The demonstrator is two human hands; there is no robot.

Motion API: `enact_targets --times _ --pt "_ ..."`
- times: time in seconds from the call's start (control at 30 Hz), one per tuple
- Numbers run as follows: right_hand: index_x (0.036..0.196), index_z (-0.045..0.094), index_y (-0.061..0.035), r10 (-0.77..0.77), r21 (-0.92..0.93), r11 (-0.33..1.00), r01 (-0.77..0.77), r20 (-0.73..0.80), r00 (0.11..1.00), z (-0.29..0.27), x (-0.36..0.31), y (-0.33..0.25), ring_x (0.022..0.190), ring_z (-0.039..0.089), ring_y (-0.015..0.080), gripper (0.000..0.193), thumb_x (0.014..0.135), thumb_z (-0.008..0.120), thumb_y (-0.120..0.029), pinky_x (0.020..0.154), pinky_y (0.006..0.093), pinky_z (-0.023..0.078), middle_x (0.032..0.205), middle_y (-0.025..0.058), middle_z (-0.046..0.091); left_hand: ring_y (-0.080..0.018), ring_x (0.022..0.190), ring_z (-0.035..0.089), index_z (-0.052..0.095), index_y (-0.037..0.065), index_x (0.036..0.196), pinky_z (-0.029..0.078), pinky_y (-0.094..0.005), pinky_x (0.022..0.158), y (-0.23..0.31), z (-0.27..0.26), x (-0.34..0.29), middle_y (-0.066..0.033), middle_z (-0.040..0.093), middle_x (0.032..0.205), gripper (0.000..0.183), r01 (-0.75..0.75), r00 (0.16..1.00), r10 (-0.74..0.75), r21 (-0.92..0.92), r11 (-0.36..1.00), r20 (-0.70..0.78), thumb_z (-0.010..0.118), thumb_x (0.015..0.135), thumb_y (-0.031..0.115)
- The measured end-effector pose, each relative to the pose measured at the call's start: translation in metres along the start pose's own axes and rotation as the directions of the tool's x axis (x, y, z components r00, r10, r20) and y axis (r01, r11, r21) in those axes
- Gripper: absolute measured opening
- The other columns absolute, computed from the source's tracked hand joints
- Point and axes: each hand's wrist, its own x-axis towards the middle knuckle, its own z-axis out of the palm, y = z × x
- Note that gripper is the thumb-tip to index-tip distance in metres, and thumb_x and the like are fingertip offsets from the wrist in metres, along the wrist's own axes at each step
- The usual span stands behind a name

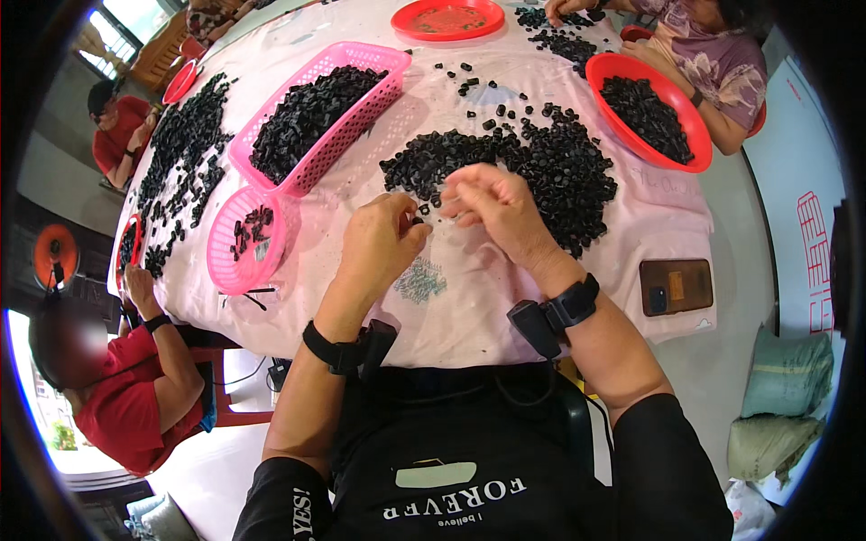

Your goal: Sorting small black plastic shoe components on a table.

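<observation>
Two hands point(383, 242) point(492, 206) pinch one small black piece point(419, 219).

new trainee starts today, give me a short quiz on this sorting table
1. True or false: the left hand pinches a small black part.
2. What lies in front of the right hand: A) a pile of black parts B) a stack of plates C) a roll of tape?
3. Which basket holds more parts, the rectangular one or the round one?

Key: 1 true. 2 A. 3 the rectangular one.
</observation>
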Motion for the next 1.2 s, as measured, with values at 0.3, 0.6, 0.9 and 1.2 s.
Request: enact_targets --times 0.3,0.6,0.9,1.2 --pt "0.104 0.072 0.0021 0.008 -0.165 0.986 0.03 0.227 0.974 0.005 -0.001 0.022 0.078 0.07 0.0119 0.017 0.093 0.065 -0.008 0.072 0.0255 0.056 0.089 0.0086 0.075 -0.041 0.077 0.066 0.067 -0.002 0.088 0.052 -0.0466 0.071 -0.004 0.009 0.013 -0.0212 0.067 0.083 0.014 -0.047 0.999 0.047 0.007 0.999 -0.017 0.066 0.075 0.003" --pt "0.103 0.071 0.0021 -0.293 -0.202 0.942 0.267 -0.111 0.95 0.001 0.009 0.025 0.09 0.07 0.0131 0.016 0.091 0.066 -0.007 0.077 0.0264 0.055 0.103 0.0111 0.072 -0.0195 0.067 0.063 0.064 -0.001 0.093 0.049 -0.0332 0.064 -0.006 0.014 0.032 -0.0137 0.066 0.073 0.01 -0.065 0.995 0.056 -0.117 0.991 -0.08 0.066 0.09 0.008" --pt "0.109 0.07 0.0005 -0.017 -0.241 0.969 0.055 0.158 0.987 -0.001 0.0 0.006 0.097 0.07 0.0141 0.021 0.096 0.055 -0.006 0.091 0.0288 0.054 0.107 0.0061 0.073 -0.0102 0.066 0.057 0.062 -0.001 0.088 0.045 -0.029 0.06 -0.02 0.008 0.025 -0.0042 0.061 0.07 0.013 0.012 0.991 -0.034 -0.159 0.987 -0.132 0.063 0.095 0.01" --pt "0.106 0.072 -0.0023 -0.229 -0.386 0.805 0.45 0.498 0.836 0.007 -0.008 0.008 0.097 0.065 0.028 0.027 0.08 0.068 -0.006 0.08 0.0364 0.052 0.109 0.0118 0.064 -0.0107 0.071 0.061 0.062 0.0 0.094 0.05 -0.0264 0.063 -0.009 0.014 0.03 -0.0057 0.068 0.08 0.013 -0.014 0.999 0.042 -0.579 0.815 0.034 0.061 0.099 0.013"
